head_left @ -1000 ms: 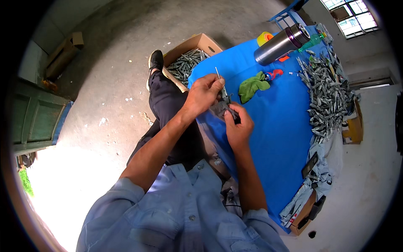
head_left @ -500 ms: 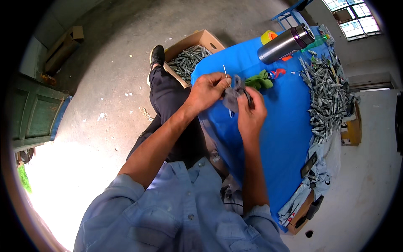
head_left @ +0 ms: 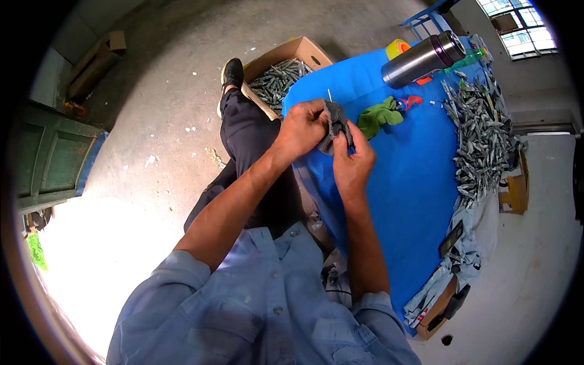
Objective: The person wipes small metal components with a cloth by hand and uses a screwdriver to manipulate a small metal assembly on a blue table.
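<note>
Over the near left part of the blue-covered table [head_left: 401, 182], my two hands come together at a crumpled dark grey cloth [head_left: 336, 121]. A thin pale rod [head_left: 330, 94] pokes up from the cloth's far side; the rest of it is hidden. My left hand [head_left: 303, 131] is closed, thumb and fingers pinching at the cloth's left side, where the rod enters. On the other side my right hand [head_left: 354, 163] grips the cloth between thumb and fingers. A green cloth [head_left: 379, 117] lies just beyond my right hand, next to a small red-and-blue item [head_left: 410, 103].
A steel flask [head_left: 420, 61] lies at the table's far end beside a yellow roll [head_left: 397, 48]. Small grey-green pieces [head_left: 480, 137] are heaped along the right edge; similar ones fill a cardboard box [head_left: 304, 50] on the floor. A dark phone-like slab [head_left: 451, 238] lies nearer me.
My right hand has moved left and slightly nearer with the grey cloth, which now wraps around the rod by my left fingers. Before, more of the rod showed. The view has shifted slightly.
</note>
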Action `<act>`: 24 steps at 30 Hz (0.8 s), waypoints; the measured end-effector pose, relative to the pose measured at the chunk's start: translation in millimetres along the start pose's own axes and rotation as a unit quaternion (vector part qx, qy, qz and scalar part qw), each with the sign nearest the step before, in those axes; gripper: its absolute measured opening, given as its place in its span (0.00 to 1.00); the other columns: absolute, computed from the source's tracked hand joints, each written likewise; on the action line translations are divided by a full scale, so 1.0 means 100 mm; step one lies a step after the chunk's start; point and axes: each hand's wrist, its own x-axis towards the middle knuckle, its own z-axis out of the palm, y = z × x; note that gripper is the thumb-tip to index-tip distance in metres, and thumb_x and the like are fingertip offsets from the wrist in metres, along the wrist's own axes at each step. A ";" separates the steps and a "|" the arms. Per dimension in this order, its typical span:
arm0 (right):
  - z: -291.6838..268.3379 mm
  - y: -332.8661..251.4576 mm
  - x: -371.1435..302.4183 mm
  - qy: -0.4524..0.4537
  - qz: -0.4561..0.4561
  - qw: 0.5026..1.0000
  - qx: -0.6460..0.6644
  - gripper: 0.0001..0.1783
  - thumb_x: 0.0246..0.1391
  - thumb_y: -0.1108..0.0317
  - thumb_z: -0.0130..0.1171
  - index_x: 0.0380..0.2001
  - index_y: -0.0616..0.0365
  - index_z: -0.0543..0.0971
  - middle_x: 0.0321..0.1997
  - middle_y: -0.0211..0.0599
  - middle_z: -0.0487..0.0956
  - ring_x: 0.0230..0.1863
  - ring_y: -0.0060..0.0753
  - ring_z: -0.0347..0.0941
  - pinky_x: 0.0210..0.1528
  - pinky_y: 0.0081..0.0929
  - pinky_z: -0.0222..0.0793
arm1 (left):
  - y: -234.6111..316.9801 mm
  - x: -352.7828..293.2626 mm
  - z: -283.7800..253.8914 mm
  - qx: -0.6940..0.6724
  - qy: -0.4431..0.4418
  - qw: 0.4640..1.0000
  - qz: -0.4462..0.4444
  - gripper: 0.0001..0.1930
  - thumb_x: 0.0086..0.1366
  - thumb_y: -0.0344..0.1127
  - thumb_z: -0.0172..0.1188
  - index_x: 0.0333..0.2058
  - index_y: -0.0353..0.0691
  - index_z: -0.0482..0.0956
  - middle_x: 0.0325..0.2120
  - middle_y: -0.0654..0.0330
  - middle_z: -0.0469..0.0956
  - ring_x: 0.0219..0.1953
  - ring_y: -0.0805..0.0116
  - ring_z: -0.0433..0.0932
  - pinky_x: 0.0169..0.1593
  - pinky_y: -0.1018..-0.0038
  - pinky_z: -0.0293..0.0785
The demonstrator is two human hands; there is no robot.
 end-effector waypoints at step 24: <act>-0.04 -0.14 0.30 -0.084 0.100 0.984 0.119 0.20 0.69 0.70 0.62 0.60 0.66 0.81 0.53 0.43 0.85 0.51 0.29 0.81 0.54 0.29 0.77 | -0.02 0.01 0.02 -0.058 0.020 0.998 0.005 0.10 0.77 0.35 0.59 0.44 0.36 0.86 0.27 0.62 0.80 0.31 0.78 0.75 0.36 0.73 0.75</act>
